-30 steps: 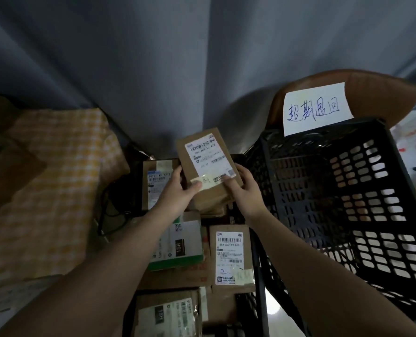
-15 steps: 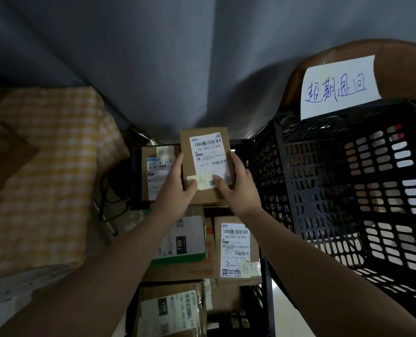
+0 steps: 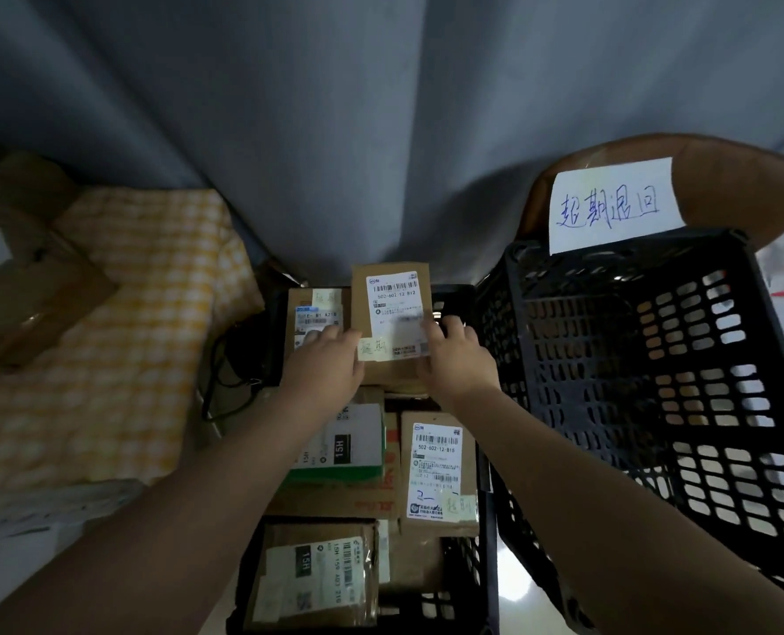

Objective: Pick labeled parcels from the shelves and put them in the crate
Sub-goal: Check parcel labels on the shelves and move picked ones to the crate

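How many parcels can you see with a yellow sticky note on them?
3: the held parcel, between left hand and right hand; the back-left parcel; the B15 parcel nearer the camera. Others may be hidden.

1. Labelled parcels, five showing printed labels: gripped parcel (image 3: 390, 313); neighbour parcel (image 3: 317, 313); green-edged parcel (image 3: 340, 446); B15 parcel (image 3: 438, 469); plastic-wrapped parcel (image 3: 317, 575);
2. Black crates, two: tall crate (image 3: 656, 382); low crate (image 3: 488, 566);
3. Hands, two: left hand (image 3: 321, 373); right hand (image 3: 459, 364);
4. Paper sign (image 3: 610, 203), handwritten: one;
5. Small notes stuck on parcels, three: (image 3: 374, 349), (image 3: 327, 296), (image 3: 461, 506);
6. Cardboard box (image 3: 28, 304) on the checked cloth (image 3: 129, 359): one clearly seen.
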Available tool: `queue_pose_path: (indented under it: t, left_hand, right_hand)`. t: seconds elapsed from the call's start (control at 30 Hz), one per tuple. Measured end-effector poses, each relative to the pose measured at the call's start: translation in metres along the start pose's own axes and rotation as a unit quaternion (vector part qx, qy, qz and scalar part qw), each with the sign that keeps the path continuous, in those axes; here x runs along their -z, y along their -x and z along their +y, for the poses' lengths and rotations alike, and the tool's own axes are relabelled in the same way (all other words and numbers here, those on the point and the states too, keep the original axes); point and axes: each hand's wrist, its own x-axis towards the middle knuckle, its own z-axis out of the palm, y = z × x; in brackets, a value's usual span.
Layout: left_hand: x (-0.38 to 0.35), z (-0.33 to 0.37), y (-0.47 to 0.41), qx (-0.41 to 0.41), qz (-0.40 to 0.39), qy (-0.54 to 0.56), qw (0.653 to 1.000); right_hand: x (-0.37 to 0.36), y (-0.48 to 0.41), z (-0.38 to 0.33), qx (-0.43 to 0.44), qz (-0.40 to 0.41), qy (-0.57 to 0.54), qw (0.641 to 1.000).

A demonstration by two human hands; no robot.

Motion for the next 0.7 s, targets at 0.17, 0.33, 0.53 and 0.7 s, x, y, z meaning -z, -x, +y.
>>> queue_pose_path:
  t: [0.17, 0.33, 0.53, 0.7]
  left_hand:
    - [0.046, 0.022, 0.062, -0.002, 0.051, -0.110, 0.993]
    - [0.080, 0.051, 0.151, 0.029, 0.107, -0.189, 0.976]
    - [0.136, 0.071, 0.274, 0.086, 0.255, -0.226, 0.936]
    - [0.186, 0.071, 0.388, 0.125, 0.371, -0.251, 0.885]
  right_hand:
    - [0.044, 0.036, -0.005, 0.081, 0.015, 0.027, 0.996]
    - [0.096, 0.099, -0.020, 0.199, 0.060, 0.049, 0.977]
    - [0.162, 0.192, -0.064, 0.341, 0.139, 0.025, 0.929]
    - [0.207, 0.264, -0.132, 0.450, 0.193, -0.011, 0.872]
